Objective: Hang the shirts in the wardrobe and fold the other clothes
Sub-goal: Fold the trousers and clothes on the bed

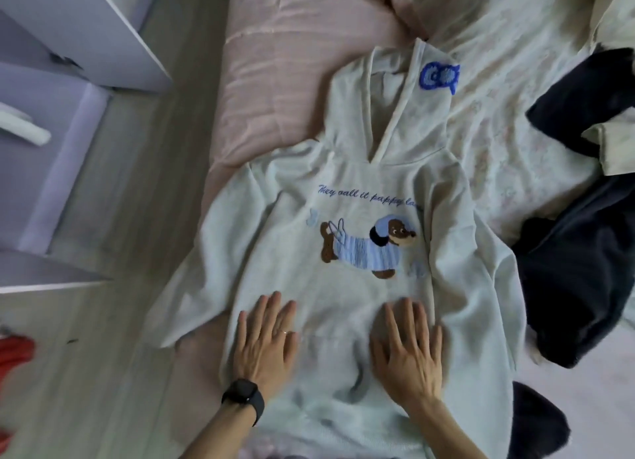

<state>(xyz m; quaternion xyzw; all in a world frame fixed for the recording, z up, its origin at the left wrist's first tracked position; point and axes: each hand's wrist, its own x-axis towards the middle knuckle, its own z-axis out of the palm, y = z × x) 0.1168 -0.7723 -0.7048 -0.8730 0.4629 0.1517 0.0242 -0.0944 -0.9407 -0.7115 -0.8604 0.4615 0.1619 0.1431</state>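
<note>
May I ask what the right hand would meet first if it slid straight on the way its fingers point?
Pressed flat on the pale hoodie, the right hand would probably meet the embroidered dog first, near its front paw; only bare fabric lies between.

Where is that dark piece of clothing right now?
In the head view, the dark garment lies crumpled on the right side of the bed, right beside the pale hoodie spread out in the middle.

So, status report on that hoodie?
Left hand and right hand rest flat on dog-print hoodie. Hoodie face up on bed, unfolded. Dark garment against its sleeve.
</note>
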